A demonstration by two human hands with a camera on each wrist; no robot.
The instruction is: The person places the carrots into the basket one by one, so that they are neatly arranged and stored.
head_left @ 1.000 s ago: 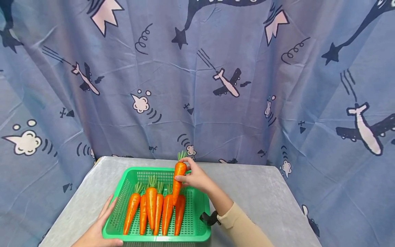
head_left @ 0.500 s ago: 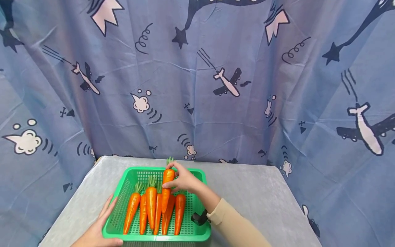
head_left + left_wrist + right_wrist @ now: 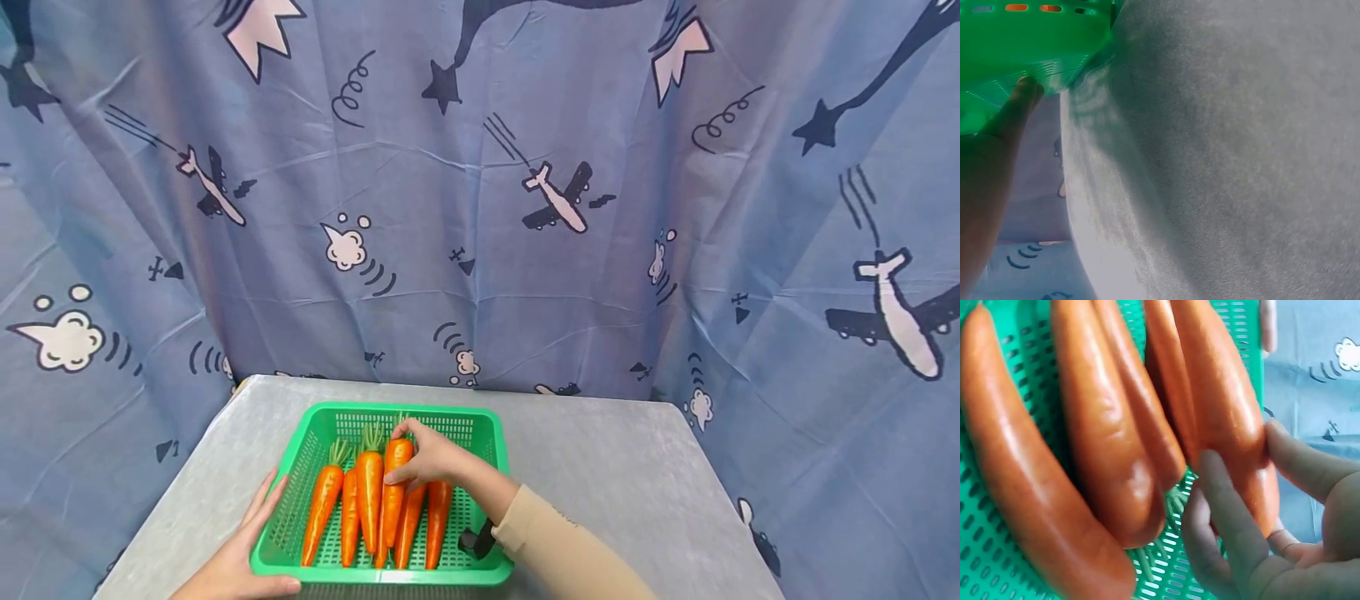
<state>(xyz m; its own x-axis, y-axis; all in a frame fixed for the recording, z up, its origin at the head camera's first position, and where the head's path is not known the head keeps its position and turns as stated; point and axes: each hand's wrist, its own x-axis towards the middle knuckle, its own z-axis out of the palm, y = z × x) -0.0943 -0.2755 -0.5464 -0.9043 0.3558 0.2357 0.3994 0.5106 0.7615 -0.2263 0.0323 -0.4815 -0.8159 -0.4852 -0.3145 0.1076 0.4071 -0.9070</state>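
My right hand [image 3: 423, 457] pinches an orange carrot [image 3: 396, 508] near its leafy top, low over the other carrots in a green plastic basket [image 3: 480, 575]. In the right wrist view, thumb and fingers sit on both sides of this held carrot [image 3: 1219, 375]. It overlaps another carrot behind it. Several more lie side by side, green tops toward the far side, including a leftmost carrot [image 3: 322, 512] and a rightmost carrot [image 3: 438, 525]. My left hand [image 3: 236, 558] rests at the basket's near left corner, fingers straight along the left side, thumb at the front.
The basket stands on a grey-white table [image 3: 600, 500], toward its front left. A blue curtain [image 3: 480, 208] printed with planes and stars hangs behind and around it. A black wrist camera [image 3: 477, 540] on the right arm hangs over the basket's right side.
My right hand has carried the carrot left and down, from above the basket's right back part to among the carrots in the middle. The left hand has stayed in place.
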